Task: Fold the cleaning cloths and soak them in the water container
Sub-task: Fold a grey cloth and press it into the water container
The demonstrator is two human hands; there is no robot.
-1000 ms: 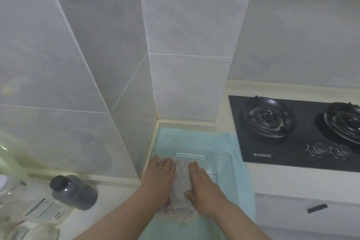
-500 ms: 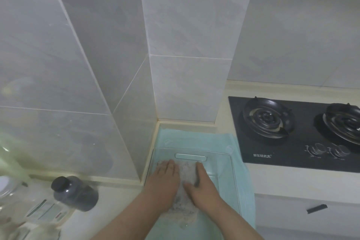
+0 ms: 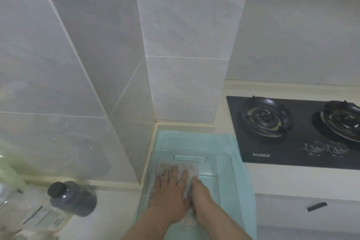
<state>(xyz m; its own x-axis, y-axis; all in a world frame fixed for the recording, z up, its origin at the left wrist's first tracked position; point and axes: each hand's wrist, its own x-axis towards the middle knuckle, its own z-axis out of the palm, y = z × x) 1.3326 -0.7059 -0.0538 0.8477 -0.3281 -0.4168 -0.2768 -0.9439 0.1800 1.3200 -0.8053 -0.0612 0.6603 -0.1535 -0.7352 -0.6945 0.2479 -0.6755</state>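
Note:
A clear plastic water container (image 3: 232, 177) stands on the counter at the bottom centre. A grey fluffy cleaning cloth (image 3: 162, 169) lies inside it, near the far wall and left side. My left hand (image 3: 171, 189) presses flat on the cloth with fingers spread. My right hand (image 3: 201, 198) lies close beside it, fingers straight against the cloth's right edge. Most of the cloth is hidden under both hands.
A teal towel (image 3: 194, 138) lies under the container, in a tiled wall corner. A black gas hob (image 3: 292, 142) with two burners is at the right. A dark-capped bottle (image 3: 72, 198) lies at the left. A small black piece (image 3: 316, 206) sits on the cabinet front.
Both hands slid forward toward the container's far end and drew closer together. The cloth now reaches farther toward the far left of the container.

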